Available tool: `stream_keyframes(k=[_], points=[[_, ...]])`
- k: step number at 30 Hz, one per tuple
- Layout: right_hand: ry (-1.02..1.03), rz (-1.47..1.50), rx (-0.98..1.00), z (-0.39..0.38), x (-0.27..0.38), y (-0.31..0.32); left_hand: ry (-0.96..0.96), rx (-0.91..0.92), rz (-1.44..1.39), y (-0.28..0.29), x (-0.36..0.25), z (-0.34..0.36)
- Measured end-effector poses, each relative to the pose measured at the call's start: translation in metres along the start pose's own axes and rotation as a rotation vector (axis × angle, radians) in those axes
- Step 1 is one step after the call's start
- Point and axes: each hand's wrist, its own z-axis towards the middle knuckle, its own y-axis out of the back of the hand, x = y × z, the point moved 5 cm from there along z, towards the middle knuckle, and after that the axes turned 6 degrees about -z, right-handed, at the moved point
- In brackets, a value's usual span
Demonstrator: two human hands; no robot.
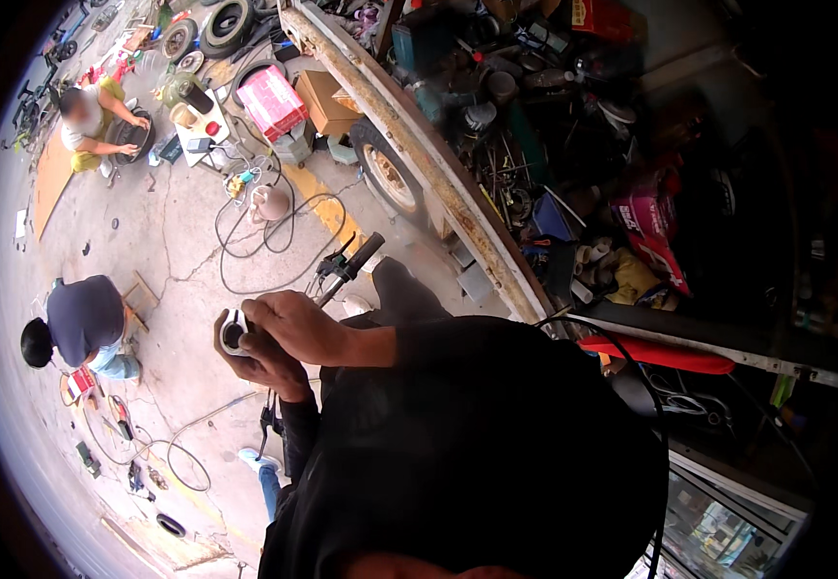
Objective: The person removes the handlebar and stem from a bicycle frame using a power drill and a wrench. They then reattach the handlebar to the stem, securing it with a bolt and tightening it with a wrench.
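Observation:
My left hand [253, 359] grips a silver ring-shaped metal fitting [233, 330] with a dark round bore, held upright at the top of the handlebar assembly. My right hand [288, 326] is closed over the same fitting from the right, thumb and fingers at its rim. Just beyond my hands, a handlebar [359, 259] with a black grip and brake lever angles up and to the right; its lower part is hidden behind my hands and dark clothing. A black lever [269, 420] shows below my left wrist.
A crouched person [86, 314] works at left; another [91, 125] holds a black tyre farther back. Cables [245, 285], tyres [226, 24] and boxes [274, 101] lie on the concrete. A rusty trailer rail [438, 188] borders cluttered goods at right. A jeans-clad leg [266, 478] shows below.

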Motion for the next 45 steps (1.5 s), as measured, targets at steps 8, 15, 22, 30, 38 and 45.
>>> stream_keyframes(k=[8,15,22,30,38,45], points=[[0.133,-0.303,0.103,-0.014,0.016,0.002,-0.057,-0.026,0.009,0.014,-0.002,-0.004],[-0.364,0.134,0.454,0.000,-0.003,-0.028,0.040,-0.042,-0.022,0.047,0.006,0.000],[0.248,-0.440,0.360,-0.005,0.042,-0.059,0.029,-0.106,-0.088,0.092,0.007,-0.004],[-0.356,0.099,0.562,0.018,0.032,-0.115,-0.008,-0.174,-0.022,0.130,0.009,0.036],[0.101,-0.477,0.708,0.133,0.032,-0.187,-0.026,-0.403,0.037,0.165,0.071,0.120],[-0.081,-0.108,0.730,0.245,0.044,-0.245,0.014,-0.384,0.069,0.185,0.112,0.238]])
